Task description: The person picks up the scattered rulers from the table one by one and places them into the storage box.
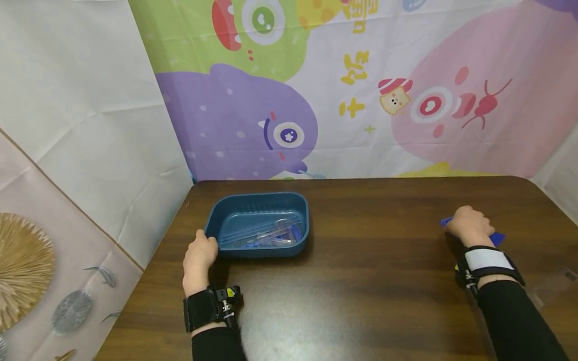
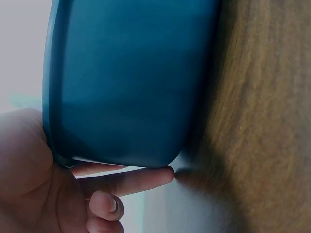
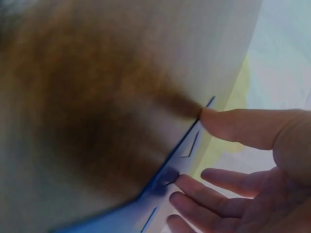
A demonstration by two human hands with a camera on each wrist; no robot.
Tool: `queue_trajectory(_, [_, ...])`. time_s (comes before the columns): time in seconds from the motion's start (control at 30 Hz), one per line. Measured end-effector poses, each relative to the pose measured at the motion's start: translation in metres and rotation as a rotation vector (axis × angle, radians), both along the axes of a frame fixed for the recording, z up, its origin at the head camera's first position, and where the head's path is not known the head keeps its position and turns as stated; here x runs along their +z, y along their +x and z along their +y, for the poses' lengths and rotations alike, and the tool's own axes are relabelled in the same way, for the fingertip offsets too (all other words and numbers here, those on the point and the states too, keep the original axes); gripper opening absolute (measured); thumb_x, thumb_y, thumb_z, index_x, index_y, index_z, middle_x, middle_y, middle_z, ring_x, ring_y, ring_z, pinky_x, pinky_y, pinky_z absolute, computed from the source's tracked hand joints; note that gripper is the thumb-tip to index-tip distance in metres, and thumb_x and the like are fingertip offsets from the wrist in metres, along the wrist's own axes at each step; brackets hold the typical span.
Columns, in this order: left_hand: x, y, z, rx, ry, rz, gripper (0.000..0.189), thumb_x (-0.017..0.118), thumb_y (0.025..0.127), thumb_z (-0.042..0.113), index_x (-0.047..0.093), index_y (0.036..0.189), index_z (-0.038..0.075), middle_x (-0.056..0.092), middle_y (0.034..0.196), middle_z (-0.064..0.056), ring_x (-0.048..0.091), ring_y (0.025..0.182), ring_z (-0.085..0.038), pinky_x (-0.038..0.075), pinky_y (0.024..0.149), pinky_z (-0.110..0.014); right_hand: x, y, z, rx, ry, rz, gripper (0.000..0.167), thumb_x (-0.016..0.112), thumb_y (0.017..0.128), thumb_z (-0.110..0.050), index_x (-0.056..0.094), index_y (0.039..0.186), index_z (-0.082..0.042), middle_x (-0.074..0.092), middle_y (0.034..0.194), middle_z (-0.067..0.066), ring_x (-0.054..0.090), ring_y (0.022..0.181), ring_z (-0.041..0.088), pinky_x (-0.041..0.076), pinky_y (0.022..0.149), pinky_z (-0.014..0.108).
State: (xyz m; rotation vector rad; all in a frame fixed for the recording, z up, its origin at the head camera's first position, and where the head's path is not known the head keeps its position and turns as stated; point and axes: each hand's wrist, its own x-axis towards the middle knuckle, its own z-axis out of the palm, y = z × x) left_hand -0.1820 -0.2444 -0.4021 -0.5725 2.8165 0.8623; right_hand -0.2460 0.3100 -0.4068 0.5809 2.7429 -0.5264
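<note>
A dark blue plastic basket point(image 1: 257, 253) stands on the left of the table, holding clear rulers point(image 1: 253, 234) and some blue pieces. My left hand point(image 1: 198, 258) grips its near left corner; in the left wrist view a finger point(image 2: 136, 182) lies along the outer wall point(image 2: 126, 87), below the rim. Far to the right, my right hand point(image 1: 469, 225) is over a flat blue set square point(image 1: 497, 238), whose ends stick out on both sides. Up close, the thumb and fingers pinch the see-through blue set square point(image 3: 158, 182), which has cutouts; part of it runs out of that view.
The brown wooden table point(image 1: 361, 281) reaches back to a cartoon-printed cloth point(image 1: 352, 145). A clear, see-through item point(image 1: 553, 286) lies at the right, beside my right forearm. Pale sheeting point(image 1: 99, 100) hangs along the left side.
</note>
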Motion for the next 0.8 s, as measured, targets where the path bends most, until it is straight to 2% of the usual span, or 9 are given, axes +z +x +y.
queue_trajectory(0.1, [0.0, 0.0, 0.0, 0.001, 0.002, -0.002, 0.054, 0.021, 0.093, 0.02, 0.016, 0.14, -0.005, 0.034, 0.132, -0.037, 0.041, 0.114, -0.051, 0.034, 0.092, -0.059, -0.001, -0.001, -0.002, 0.016, 0.005, -0.008, 0.078, 0.054, 0.083, -0.03, 0.022, 0.127, 0.025, 0.024, 0.122, 0.051, 0.027, 0.11, 0.063, 0.029, 0.087, 0.066])
queue_trajectory(0.23, [-0.001, 0.0, 0.0, -0.006, 0.002, -0.001, 0.054, 0.021, 0.093, 0.02, 0.015, 0.14, -0.006, 0.034, 0.132, -0.038, 0.041, 0.114, -0.052, 0.034, 0.092, -0.059, -0.005, -0.002, -0.005, 0.01, -0.007, 0.026, 0.084, 0.059, 0.081, -0.036, 0.024, 0.128, 0.024, 0.024, 0.122, 0.05, 0.027, 0.111, 0.063, 0.03, 0.085, 0.068])
queue_trajectory(0.43, [-0.002, 0.0, -0.001, -0.015, 0.006, -0.003, 0.054, 0.021, 0.093, 0.021, 0.014, 0.141, -0.006, 0.033, 0.133, -0.037, 0.04, 0.114, -0.052, 0.034, 0.092, -0.059, -0.006, -0.003, -0.006, 0.002, -0.028, 0.066, 0.086, 0.064, 0.078, -0.032, 0.022, 0.128, 0.024, 0.025, 0.122, 0.05, 0.026, 0.11, 0.064, 0.027, 0.086, 0.069])
queue_trajectory(0.53, [-0.002, 0.0, -0.002, -0.011, 0.002, 0.009, 0.054, 0.021, 0.093, 0.02, 0.015, 0.14, -0.006, 0.034, 0.132, -0.037, 0.04, 0.114, -0.052, 0.034, 0.092, -0.059, -0.002, -0.007, -0.006, 0.025, -0.041, 0.053, 0.087, 0.063, 0.077, -0.029, 0.018, 0.127, 0.026, 0.023, 0.122, 0.052, 0.024, 0.11, 0.066, 0.026, 0.086, 0.069])
queue_trajectory(0.7, [-0.002, 0.0, -0.002, -0.005, -0.002, 0.015, 0.054, 0.021, 0.093, 0.02, 0.016, 0.14, -0.005, 0.035, 0.132, -0.037, 0.041, 0.114, -0.052, 0.034, 0.092, -0.059, 0.005, -0.012, -0.003, 0.074, -0.086, -0.015, 0.086, 0.062, 0.076, -0.026, 0.017, 0.126, 0.028, 0.02, 0.119, 0.055, 0.024, 0.107, 0.067, 0.028, 0.084, 0.069])
queue_trajectory(0.8, [-0.002, 0.001, -0.001, -0.007, -0.001, 0.013, 0.054, 0.021, 0.093, 0.02, 0.016, 0.14, -0.005, 0.035, 0.132, -0.037, 0.041, 0.114, -0.052, 0.034, 0.092, -0.059, 0.006, -0.014, 0.0, 0.1, -0.108, -0.046, 0.084, 0.063, 0.076, -0.026, 0.02, 0.123, 0.028, 0.019, 0.115, 0.056, 0.024, 0.103, 0.066, 0.029, 0.081, 0.068])
